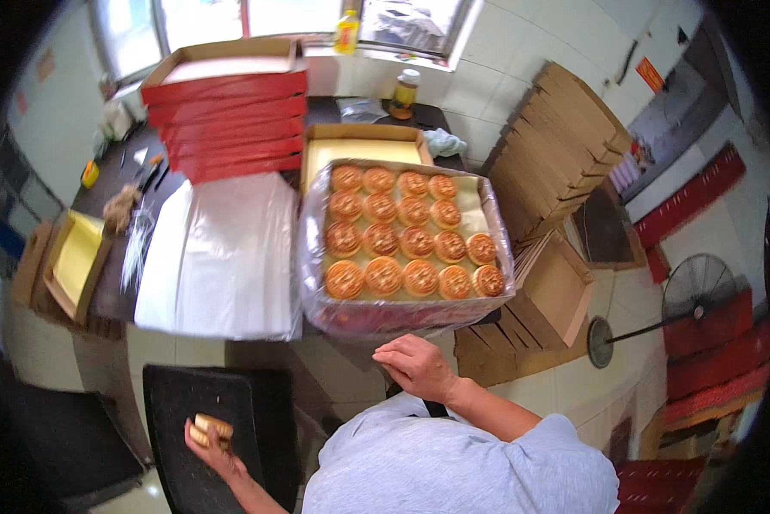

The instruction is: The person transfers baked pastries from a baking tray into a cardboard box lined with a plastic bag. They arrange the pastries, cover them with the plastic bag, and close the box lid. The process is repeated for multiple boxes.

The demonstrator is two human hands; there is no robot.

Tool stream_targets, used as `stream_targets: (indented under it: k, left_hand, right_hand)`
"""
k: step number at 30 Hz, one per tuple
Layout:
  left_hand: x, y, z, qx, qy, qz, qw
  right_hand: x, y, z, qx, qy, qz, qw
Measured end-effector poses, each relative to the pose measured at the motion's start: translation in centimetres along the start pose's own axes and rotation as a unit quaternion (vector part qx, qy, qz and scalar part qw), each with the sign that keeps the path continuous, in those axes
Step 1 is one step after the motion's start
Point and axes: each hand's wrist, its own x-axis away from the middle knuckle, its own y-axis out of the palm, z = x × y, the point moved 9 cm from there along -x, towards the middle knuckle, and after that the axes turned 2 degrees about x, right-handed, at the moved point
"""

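Note:
My left hand (221, 457), low at the left, grips a pair of round mooncakes (212, 426) above a black baking tray (198, 392). Just in front of my body is my right hand (415, 367), its fingers drawn together with nothing visible in them. Beyond it, at the table's front edge, stands a box (401, 318) lined with clear plastic. Rows of browned mooncakes (383, 276) with stamped tops lie inside on a pale sheet. At the box's back right corner, part of that sheet (471, 205) shows bare.
A stack of plastic sheets or bags (230, 263) lies left of the box. Red cartons (230, 122) are piled behind it. Another carton (365, 148) sits behind the box. Tall stacked cardboard trays (552, 154) and a floor fan (698, 313) stand at the right.

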Motion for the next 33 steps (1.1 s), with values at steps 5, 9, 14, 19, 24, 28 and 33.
stream_targets:
  k: [5,9,14,19,24,28,33]
  left_hand:
    - [6.4,39.0,5.8,0.041,0.014,-0.356,0.933]
    - [18.9,64.3,3.5,-0.115,0.192,-0.561,0.797]
    - [29.6,79.7,-5.0,-0.393,0.360,-0.580,0.617]
    - [31.3,81.2,-8.5,-0.484,0.359,-0.593,0.535]
    - [28.8,85.4,-8.3,-0.461,0.441,-0.512,0.576]
    - [27.9,87.0,-11.3,-0.558,0.467,-0.468,0.502]
    - [25.7,85.0,-10.9,-0.529,0.422,-0.525,0.516]
  right_hand:
    - [3.3,-9.8,10.9,0.064,0.077,0.134,0.986]
    - [6.4,-16.3,19.8,0.071,0.168,0.188,0.965]
    - [10.4,-21.0,27.7,0.056,0.242,0.220,0.943]
    - [13.1,-22.3,32.5,0.030,0.292,0.235,0.927]
    - [12.8,-22.5,35.2,0.007,0.318,0.235,0.918]
    - [11.8,-22.1,35.9,-0.016,0.321,0.238,0.916]
    - [15.1,-18.1,38.6,-0.046,0.389,0.248,0.886]
